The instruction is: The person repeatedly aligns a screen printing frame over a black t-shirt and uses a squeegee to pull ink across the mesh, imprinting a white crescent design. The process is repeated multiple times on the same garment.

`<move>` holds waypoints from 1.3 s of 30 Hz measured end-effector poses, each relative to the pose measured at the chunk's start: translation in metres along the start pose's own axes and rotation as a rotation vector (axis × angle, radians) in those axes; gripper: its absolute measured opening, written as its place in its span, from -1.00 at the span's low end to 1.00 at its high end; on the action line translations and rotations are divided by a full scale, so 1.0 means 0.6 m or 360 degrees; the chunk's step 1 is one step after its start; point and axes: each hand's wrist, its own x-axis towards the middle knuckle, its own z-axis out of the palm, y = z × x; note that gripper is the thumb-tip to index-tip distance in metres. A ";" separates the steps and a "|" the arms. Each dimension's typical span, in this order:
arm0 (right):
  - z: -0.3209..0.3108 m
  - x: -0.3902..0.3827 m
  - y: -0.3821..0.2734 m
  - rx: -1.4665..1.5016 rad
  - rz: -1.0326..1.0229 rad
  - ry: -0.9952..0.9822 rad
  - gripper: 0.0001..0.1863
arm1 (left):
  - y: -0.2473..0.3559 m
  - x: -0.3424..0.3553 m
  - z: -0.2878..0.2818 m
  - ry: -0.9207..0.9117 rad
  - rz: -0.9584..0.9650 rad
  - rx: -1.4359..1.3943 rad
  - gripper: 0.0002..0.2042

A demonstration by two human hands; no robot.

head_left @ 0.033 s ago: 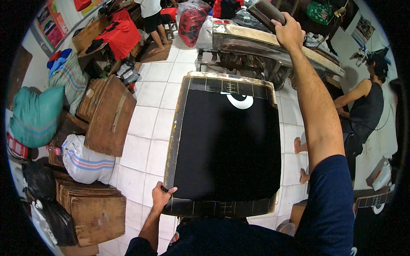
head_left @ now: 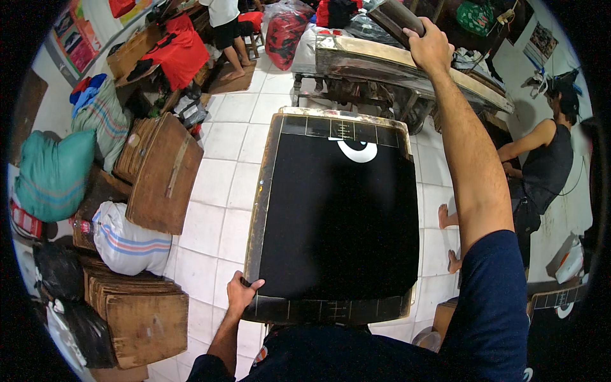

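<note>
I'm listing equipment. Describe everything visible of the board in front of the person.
The board, roughly rectangular with worn, stained edges, stretches away lengthwise. Black material, apparently cloth, covers most of it, with a white curved mark toward the far end. Dark ruled strips show at both ends. The left hand's grip holds its near left corner.

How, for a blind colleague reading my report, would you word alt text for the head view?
A person's left hand holds the near-left edge of a rectangular board bearing black fabric with a white curved print; the raised right hand grips a dark tube-shaped object. Wooden boards and stuffed sacks line the left; a co-worker stands at right.
</note>
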 end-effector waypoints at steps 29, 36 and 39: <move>0.027 -0.262 0.042 0.0293 -0.0323 0.0381 -0.64 | 0.494 0.199 0.067 -0.0442 0.0577 -0.2204 -0.40; 0.110 -0.546 0.089 0.0265 -0.0246 -0.0149 -0.65 | 0.523 0.202 0.187 -0.0287 -0.1004 -0.2558 -0.35; 0.172 -0.534 0.117 0.0153 -0.0260 -0.0410 -0.60 | 0.432 0.204 0.253 -0.0129 -0.0957 -0.2276 -0.45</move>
